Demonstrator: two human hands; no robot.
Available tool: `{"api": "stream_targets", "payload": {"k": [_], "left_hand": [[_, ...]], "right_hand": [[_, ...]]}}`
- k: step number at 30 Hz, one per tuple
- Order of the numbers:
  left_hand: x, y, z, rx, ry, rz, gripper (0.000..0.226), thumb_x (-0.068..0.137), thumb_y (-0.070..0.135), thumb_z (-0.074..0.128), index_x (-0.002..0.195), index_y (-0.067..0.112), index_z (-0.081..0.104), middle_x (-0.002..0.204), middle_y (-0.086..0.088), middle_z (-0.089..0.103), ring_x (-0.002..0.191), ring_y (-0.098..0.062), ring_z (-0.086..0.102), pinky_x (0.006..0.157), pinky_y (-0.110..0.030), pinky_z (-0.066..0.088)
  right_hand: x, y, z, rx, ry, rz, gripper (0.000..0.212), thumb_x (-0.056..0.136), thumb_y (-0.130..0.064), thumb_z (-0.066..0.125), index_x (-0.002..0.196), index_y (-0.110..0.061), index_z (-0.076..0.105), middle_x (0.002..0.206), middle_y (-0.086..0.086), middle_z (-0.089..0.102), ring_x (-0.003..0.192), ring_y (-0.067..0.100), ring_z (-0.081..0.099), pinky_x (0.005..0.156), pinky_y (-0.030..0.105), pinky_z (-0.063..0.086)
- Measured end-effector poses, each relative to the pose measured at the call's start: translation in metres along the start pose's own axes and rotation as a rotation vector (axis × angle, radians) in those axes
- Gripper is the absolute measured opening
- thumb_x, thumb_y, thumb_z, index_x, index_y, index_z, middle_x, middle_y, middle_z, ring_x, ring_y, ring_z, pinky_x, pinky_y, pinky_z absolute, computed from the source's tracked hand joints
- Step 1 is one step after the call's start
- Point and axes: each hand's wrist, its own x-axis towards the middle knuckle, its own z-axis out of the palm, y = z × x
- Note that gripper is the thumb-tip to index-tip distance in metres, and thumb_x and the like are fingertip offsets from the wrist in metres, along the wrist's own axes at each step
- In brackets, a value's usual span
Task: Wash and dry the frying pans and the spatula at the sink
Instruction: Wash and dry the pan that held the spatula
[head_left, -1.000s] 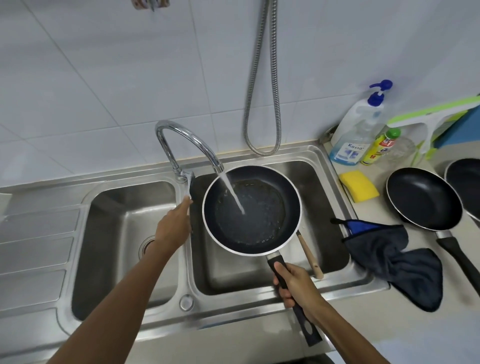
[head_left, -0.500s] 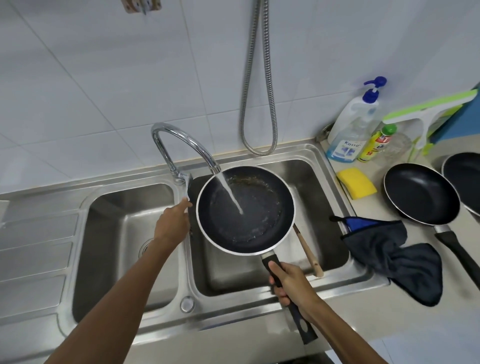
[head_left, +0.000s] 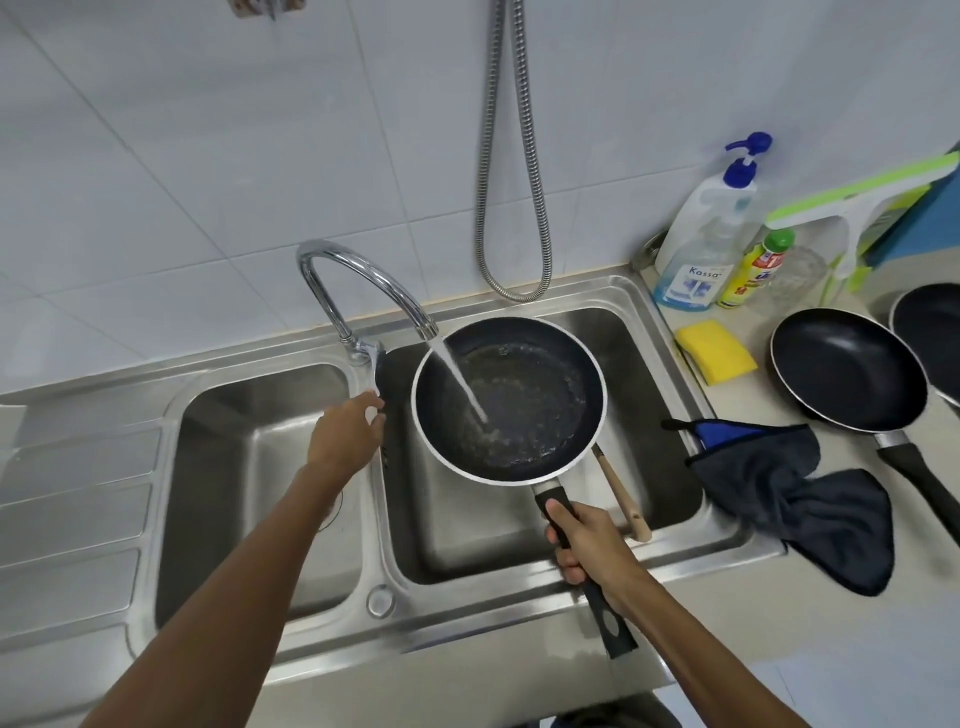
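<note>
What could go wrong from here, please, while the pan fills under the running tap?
1. Water streams into the pan, held only by the right hand on its handle; filling, it may tip and slosh over.
2. The dark cloth drapes over the sink edge beside the pan, so splashes could soak it.
3. The left hand pinches the tap lever; a slip might surge the flow.

Left hand (head_left: 340, 436) holding tap lever (head_left: 375, 371), right hand (head_left: 589, 545) gripping pan handle (head_left: 615, 631), both arms outstretched
</note>
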Motion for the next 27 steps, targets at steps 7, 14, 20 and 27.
{"api": "stream_targets", "payload": {"k": [7,14,20,27], "left_hand": [[0.003,0.001,-0.002,-0.031,0.01,0.009,0.021,0.095,0.024,0.063,0.113,0.018,0.073,0.106,-0.012,0.075,0.091,-0.033,0.072,0.087,-0.042,0.055],[0.007,-0.007,0.0,-0.101,-0.031,-0.019,0.016,0.093,0.03,0.065,0.104,0.023,0.075,0.104,-0.004,0.078,0.085,-0.028,0.075,0.094,-0.041,0.055],[0.011,-0.003,-0.005,-0.114,-0.083,-0.043,0.014,0.093,0.03,0.062,0.098,0.026,0.075,0.068,0.004,0.076,0.092,-0.022,0.073,0.094,-0.038,0.054],[0.011,-0.007,-0.006,-0.184,-0.1,-0.081,0.023,0.091,0.037,0.051,0.09,0.03,0.073,0.077,0.002,0.077,0.075,-0.02,0.075,0.089,-0.039,0.056]], "right_hand": [[-0.018,0.017,-0.013,-0.075,-0.07,0.022,0.03,0.103,-0.034,0.056,0.092,-0.006,0.059,0.073,0.007,0.056,0.048,0.011,0.04,0.042,0.023,0.033],[-0.004,0.005,-0.031,-0.053,0.138,-0.01,0.03,0.104,-0.026,0.056,0.085,-0.003,0.055,0.064,0.005,0.051,0.042,0.011,0.038,0.037,0.023,0.03],[0.009,0.007,-0.022,-0.326,0.325,-0.145,0.028,0.102,-0.027,0.057,0.088,-0.004,0.057,0.074,0.011,0.064,0.045,0.016,0.051,0.042,0.029,0.042],[0.002,0.006,-0.018,-0.776,0.458,-0.265,0.021,0.102,-0.027,0.058,0.109,-0.007,0.055,0.098,0.005,0.06,0.089,0.023,0.061,0.072,0.034,0.05]]}}
